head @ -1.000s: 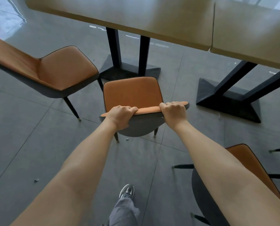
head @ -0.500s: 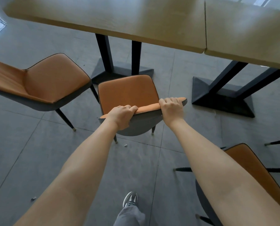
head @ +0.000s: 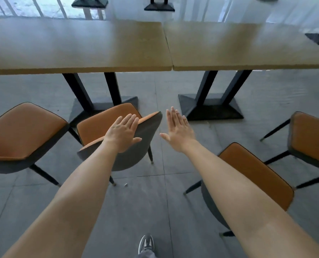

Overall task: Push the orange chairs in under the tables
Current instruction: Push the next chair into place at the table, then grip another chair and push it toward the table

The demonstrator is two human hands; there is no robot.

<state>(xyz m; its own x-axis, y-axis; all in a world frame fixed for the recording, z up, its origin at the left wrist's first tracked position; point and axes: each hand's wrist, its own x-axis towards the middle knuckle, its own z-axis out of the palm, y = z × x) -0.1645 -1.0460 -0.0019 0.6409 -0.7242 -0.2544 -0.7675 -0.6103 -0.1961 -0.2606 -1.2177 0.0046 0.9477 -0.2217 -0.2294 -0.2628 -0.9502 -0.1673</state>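
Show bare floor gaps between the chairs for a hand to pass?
Open: floor between middle chair and near-right chair, where right hand is. Tight: left chair nearly abuts the middle one. Both tabletops bare.

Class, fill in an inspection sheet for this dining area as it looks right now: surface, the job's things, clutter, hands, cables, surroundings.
Surface: grey tiled floor; two wooden tables stand edge to edge on black pedestal bases.
Job's things: four orange chairs in view. The middle chair sits turned at an angle in front of the left table's base; the far-left chair, near-right chair and far-right chair stand out from the tables.
Clutter: one small scrap on the floor by the middle chair.
Hands: left hand open, flat over the middle chair's backrest; right hand open, clear of it.
Cables: nothing seen.
Surroundings: more table bases and bright windows beyond; a grey shoe below.
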